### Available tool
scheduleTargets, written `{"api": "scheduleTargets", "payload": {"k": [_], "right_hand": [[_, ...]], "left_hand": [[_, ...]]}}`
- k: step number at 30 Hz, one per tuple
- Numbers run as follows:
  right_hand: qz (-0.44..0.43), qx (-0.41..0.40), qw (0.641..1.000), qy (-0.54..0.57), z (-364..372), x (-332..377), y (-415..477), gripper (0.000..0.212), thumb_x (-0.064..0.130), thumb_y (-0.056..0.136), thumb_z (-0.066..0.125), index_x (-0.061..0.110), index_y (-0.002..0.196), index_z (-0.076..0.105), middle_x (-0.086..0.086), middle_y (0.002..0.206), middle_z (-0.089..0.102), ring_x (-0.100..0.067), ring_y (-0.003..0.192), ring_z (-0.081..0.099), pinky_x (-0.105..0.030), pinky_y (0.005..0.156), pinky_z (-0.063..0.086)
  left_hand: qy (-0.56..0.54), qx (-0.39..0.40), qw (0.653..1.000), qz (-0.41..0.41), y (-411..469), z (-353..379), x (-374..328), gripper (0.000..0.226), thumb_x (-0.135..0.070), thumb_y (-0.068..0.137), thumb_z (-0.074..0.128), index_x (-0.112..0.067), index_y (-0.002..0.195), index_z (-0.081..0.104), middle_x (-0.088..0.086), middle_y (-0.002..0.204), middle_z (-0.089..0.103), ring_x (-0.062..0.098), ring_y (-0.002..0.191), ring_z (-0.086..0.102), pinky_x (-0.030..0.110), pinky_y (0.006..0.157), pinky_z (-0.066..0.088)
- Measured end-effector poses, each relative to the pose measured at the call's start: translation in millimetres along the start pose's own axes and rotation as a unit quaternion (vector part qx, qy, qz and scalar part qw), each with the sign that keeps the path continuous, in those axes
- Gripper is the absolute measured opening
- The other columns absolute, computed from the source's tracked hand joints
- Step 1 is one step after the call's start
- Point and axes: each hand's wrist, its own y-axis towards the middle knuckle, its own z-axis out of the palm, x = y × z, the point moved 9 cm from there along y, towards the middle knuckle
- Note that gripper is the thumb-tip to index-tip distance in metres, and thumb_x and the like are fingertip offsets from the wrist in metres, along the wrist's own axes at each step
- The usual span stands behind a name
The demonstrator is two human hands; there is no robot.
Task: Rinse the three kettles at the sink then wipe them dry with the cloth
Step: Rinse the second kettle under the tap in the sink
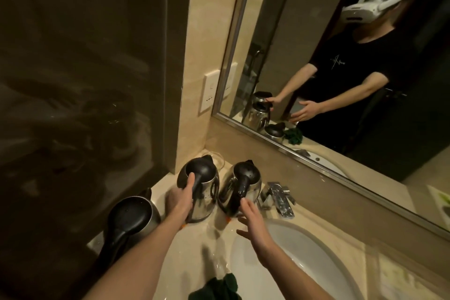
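Beige countertop [192, 258], centre to lower frame: bounded on the left by a dark glass panel [73, 80], at the back by a framed mirror [328, 61], with a white sink basin [316, 248] sunk at lower right; bare counter lies between the basin and the kettles. Three steel kettles with black lids and handles: near kettle [131, 217] at lower left against the panel; middle kettle [199, 185] and right kettle [243, 182] upright side by side at the back corner, just apart. Chrome tap [280, 198] just right of the right kettle. Dark green cloth [216, 287], crumpled, at the bottom edge beside the basin rim. Left hand [181, 201]: arm extended, fingers wrapped round the middle kettle's handle. Right hand [253, 219]: fingers spread and holding nothing, tips just beside the right kettle's handle; contact cannot be told. White wall plate [209, 91] left of the mirror: no legible writing. Mirrored shirt bears a small pale mark, unreadable.
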Motion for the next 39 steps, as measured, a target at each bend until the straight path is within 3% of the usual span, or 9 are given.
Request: {"api": "scheduleTargets", "payload": {"k": [10, 14, 18, 20, 24, 29, 34, 37, 39], "right_hand": [[0.006, 0.004, 1.0, -0.005, 2.7, 3.8, 5.1, 0.055, 0.049, 0.097, 0.039, 0.021, 0.144, 0.035, -0.004, 0.141, 0.045, -0.021, 0.12, 0.047, -0.039, 0.094, 0.042], [-0.012, 0.028, 1.0, 0.0, 9.3, 19.4, 0.3, 0.046, 0.044, 0.099, 0.038, 0.019, 0.138, 0.04, 0.002, 0.121, 0.054, -0.013, 0.101, 0.055, -0.024, 0.071, 0.046], [-0.034, 0.036, 0.999, -0.011, 16.9, 34.0, -3.8, 0.053, 0.049, 0.098, 0.039, 0.02, 0.142, 0.042, 0.002, 0.132, 0.052, -0.019, 0.121, 0.049, -0.043, 0.103, 0.042], [-0.058, 0.049, 0.997, -0.024, 23.5, 43.7, -9.3, 0.049, 0.048, 0.099, 0.037, 0.021, 0.139, 0.046, 0.006, 0.132, 0.052, -0.016, 0.126, 0.045, -0.042, 0.11, 0.034], [-0.123, 0.073, 0.988, -0.052, 31.9, 64.1, -19.8, 0.043, 0.041, 0.101, 0.034, 0.021, 0.136, 0.05, 0.01, 0.128, 0.051, -0.006, 0.123, 0.044, -0.032, 0.106, 0.031], [-0.132, 0.051, 0.978, -0.151, 23.4, 48.5, -20.9, 0.06, 0.063, 0.093, 0.029, 0.031, 0.141, 0.044, -0.003, 0.158, 0.019, -0.024, 0.146, 0.012, -0.052, 0.117, 0.012], [-0.145, 0.045, 0.98, -0.128, -1.0, 41.7, -37.1, 0.058, 0.06, 0.094, 0.033, 0.026, 0.138, 0.049, -0.002, 0.155, 0.023, -0.019, 0.144, 0.018, -0.042, 0.117, 0.018], [-0.146, 0.028, 0.982, -0.117, -22.5, 35.6, -47.6, 0.074, 0.076, 0.081, 0.035, 0.027, 0.131, 0.057, 0.0, 0.152, 0.028, -0.018, 0.139, 0.03, -0.046, 0.113, 0.031], [-0.17, 0.014, 0.978, -0.119, -39.2, 37.8, -53.1, 0.068, 0.073, 0.084, 0.038, 0.027, 0.129, 0.06, 0.001, 0.151, 0.031, -0.018, 0.139, 0.03, -0.045, 0.113, 0.031]], "left_hand": [[0.059, -0.062, 0.994, 0.062, -14.0, -25.7, -5.1, 0.084, -0.077, 0.088, 0.04, -0.001, 0.066, 0.069, 0.013, 0.07, 0.069, 0.03, 0.07, 0.065, 0.033, 0.061, 0.044], [0.057, -0.076, 0.992, 0.087, -32.8, -37.5, -15.2, 0.081, -0.074, 0.089, 0.042, -0.001, 0.065, 0.069, 0.012, 0.067, 0.068, 0.026, 0.066, 0.065, 0.031, 0.058, 0.044], [0.036, -0.081, 0.992, 0.092, -55.8, -47.4, -20.0, 0.084, -0.076, 0.087, 0.042, 0.001, 0.069, 0.07, 0.012, 0.069, 0.07, 0.027, 0.069, 0.067, 0.031, 0.059, 0.045], [0.027, -0.095, 0.991, 0.094, -71.8, -52.8, -23.0, 0.086, -0.077, 0.087, 0.04, 0.002, 0.072, 0.069, 0.013, 0.071, 0.07, 0.027, 0.069, 0.067, 0.03, 0.057, 0.042], [0.027, -0.121, 0.988, 0.095, -104.7, -58.3, -21.4, 0.08, -0.076, 0.088, 0.039, -0.002, 0.067, 0.062, 0.012, 0.069, 0.066, 0.025, 0.065, 0.063, 0.03, 0.052, 0.037], [0.009, -0.095, 0.99, 0.1, -143.6, -47.5, -11.1, 0.073, -0.074, 0.089, 0.04, -0.008, 0.068, 0.063, 0.01, 0.067, 0.066, 0.027, 0.069, 0.067, 0.034, 0.065, 0.051], [0.011, -0.091, 0.991, 0.102, -176.4, -29.5, -2.4, 0.102, -0.098, 0.061, 0.023, -0.008, 0.072, 0.068, 0.009, 0.067, 0.069, 0.025, 0.066, 0.069, 0.032, 0.06, 0.054], [0.027, -0.085, 0.991, 0.095, -192.7, -12.9, -4.5, 0.091, -0.089, 0.077, 0.03, -0.006, 0.073, 0.067, 0.009, 0.068, 0.07, 0.021, 0.062, 0.067, 0.029, 0.057, 0.049], [0.025, -0.081, 0.992, 0.093, -203.1, -0.7, -6.5, 0.083, -0.082, 0.083, 0.035, -0.007, 0.073, 0.067, 0.009, 0.067, 0.068, 0.019, 0.059, 0.064, 0.029, 0.055, 0.047]]}}
